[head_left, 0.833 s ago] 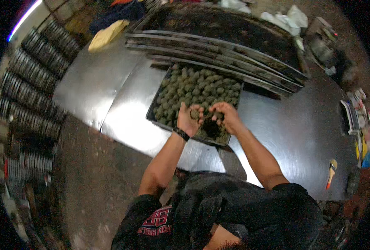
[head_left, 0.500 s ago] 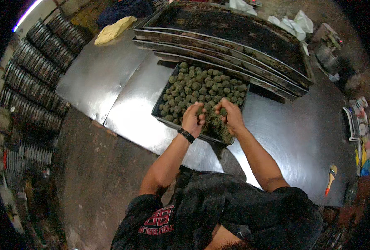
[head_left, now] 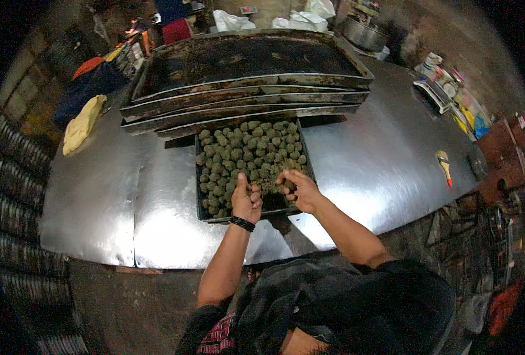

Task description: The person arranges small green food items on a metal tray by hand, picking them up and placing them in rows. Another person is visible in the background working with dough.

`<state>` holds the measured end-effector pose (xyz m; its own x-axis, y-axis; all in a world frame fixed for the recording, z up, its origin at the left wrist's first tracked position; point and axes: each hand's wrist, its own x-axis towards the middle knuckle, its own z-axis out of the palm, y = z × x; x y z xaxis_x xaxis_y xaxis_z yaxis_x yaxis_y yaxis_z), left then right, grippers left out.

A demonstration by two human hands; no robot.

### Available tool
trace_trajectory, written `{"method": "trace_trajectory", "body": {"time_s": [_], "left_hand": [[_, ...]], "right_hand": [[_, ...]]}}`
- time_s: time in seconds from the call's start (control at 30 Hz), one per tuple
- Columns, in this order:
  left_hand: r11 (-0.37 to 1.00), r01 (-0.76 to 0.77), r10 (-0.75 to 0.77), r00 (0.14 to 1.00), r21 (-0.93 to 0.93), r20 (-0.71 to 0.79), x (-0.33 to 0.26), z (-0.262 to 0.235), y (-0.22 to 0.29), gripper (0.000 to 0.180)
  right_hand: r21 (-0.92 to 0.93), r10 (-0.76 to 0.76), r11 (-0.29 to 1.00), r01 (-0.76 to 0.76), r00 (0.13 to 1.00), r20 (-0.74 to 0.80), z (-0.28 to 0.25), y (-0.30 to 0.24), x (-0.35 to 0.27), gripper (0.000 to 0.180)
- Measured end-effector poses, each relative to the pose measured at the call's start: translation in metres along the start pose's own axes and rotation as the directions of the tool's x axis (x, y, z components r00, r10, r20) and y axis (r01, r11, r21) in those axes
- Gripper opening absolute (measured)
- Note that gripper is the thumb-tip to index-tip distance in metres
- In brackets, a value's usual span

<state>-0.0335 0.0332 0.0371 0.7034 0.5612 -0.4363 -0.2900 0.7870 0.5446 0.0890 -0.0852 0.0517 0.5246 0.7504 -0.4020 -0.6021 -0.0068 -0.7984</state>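
A dark rectangular tray (head_left: 198,204) stands before me, filled with many greenish-brown balls (head_left: 236,142). Loose crumbly green mixture (head_left: 269,188) shows at its near right part, between my hands. Over the near edge, my left hand (head_left: 247,201) has its fingers curled and its thumb pointing up; what lies in the palm is hidden. My right hand (head_left: 299,190) is to its right, above the mixture, its fingers bent round a greenish clump that is partly hidden. The two hands are a short way apart. A black band circles my left wrist.
Stacked large dark baking trays (head_left: 244,80) stand just behind the ball tray. The metal table (head_left: 369,171) carries a brush (head_left: 444,168) at right and a yellow cloth (head_left: 84,124) at far left. White bags (head_left: 309,21) and a metal pot (head_left: 364,34) are beyond; racks line the left.
The view has swung, so the tray and table look straighter. My hands still work over the near part of the tray; the left thumb now points up and the right fingers have shifted.
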Motion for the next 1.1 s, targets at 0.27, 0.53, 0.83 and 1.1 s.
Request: {"method": "trace_trajectory", "body": {"time_s": [0.27, 0.53, 0.83, 1.1], "left_hand": [[0.982, 0.116, -0.13, 0.988, 0.151, 0.088, 0.001, 0.014, -0.029, 0.038], [0.978, 0.058, -0.109, 0.961, 0.201, 0.254, -0.008, 0.068, -0.056, 0.032], [0.992, 0.023, -0.029, 0.999, 0.127, 0.046, -0.012, 0.121, -0.133, 0.029], [0.98, -0.1, 0.088, 0.993, -0.175, -0.076, -0.014, 0.103, -0.154, 0.039]], "right_hand": [[0.275, 0.033, 0.961, -0.01, 0.996, -0.081, -0.033, 0.014, -0.031, 0.028], [0.313, -0.084, 0.946, 0.082, 0.996, -0.006, -0.066, -0.056, -0.045, 0.03], [0.23, 0.137, 0.959, -0.163, 0.983, 0.126, -0.15, -0.07, -0.045, 0.025], [-0.004, 0.213, 0.976, -0.216, 0.958, 0.19, -0.153, -0.083, -0.008, 0.032]]}}
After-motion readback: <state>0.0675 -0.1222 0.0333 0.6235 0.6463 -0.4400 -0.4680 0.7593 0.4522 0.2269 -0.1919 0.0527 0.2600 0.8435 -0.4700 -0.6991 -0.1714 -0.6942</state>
